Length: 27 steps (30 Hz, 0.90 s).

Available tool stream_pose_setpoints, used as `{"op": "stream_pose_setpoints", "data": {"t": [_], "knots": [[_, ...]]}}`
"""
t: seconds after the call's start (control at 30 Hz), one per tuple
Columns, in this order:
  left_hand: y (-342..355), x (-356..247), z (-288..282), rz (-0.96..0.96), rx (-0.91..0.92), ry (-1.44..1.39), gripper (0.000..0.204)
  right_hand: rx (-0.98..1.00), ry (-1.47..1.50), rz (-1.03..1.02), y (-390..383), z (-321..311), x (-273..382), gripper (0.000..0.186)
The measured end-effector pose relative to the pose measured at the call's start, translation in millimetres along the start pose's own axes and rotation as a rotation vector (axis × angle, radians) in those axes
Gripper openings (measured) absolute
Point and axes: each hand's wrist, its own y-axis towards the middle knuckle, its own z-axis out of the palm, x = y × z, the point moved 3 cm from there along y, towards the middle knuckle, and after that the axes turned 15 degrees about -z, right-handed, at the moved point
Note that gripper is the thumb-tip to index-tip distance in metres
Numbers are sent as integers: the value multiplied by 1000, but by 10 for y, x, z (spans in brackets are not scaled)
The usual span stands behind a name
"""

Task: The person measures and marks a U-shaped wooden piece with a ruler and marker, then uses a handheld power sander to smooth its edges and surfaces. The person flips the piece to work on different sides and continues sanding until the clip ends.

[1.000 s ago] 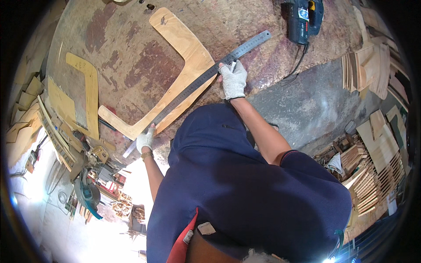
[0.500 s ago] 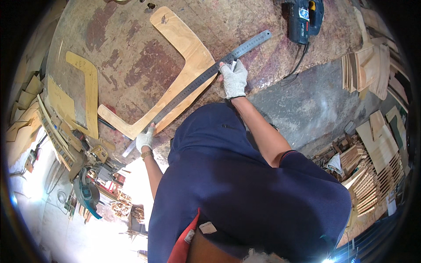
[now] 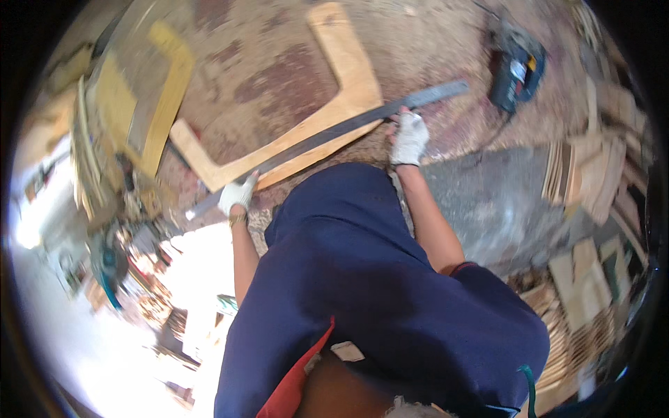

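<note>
Head view shows me both gloved hands at the near side of the worn desk (image 3: 279, 87), with a long metal ruler (image 3: 327, 134) between them. The ruler runs aslant from the near left to the far right, lying across an angled wooden piece (image 3: 353, 97). That piece rests on the desk in the middle of the scene, one arm pointing far, and a shorter upturned end on the left.

I see the left hand (image 3: 237, 195) on the ruler close to its left end, fingers touching it; whether they clamp it or only press, I cannot tell. A watch (image 3: 238, 219) sits on that wrist. The right hand (image 3: 410, 141) is farther along, fingers curled at the ruler's near edge, just beside the wood; blur keeps me from telling how firmly it grips.

Over on the left, I have a yellow angled template (image 3: 172, 87) lying well apart from the ruler. Far right on the desk lies a dark corded power tool (image 3: 513, 76), and beyond the desk's right side I make out stacked wooden pieces (image 3: 585, 174).
</note>
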Motion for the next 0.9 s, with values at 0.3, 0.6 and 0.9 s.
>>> {"op": "stream_pose_setpoints", "data": {"t": [0.3, 0.6, 0.9], "knots": [[-258, -1, -27, -94, -24, -119, 99, 246, -312, -137, -95, -248, 337, 35], [-192, -12, 69, -119, 38, -268, 130, 683, -228, -455, -563, 1289, 698, 12], [-170, -160, 396, -67, -128, -345, 120, 1241, -241, -414, -2360, 3106, 219, 35]]}}
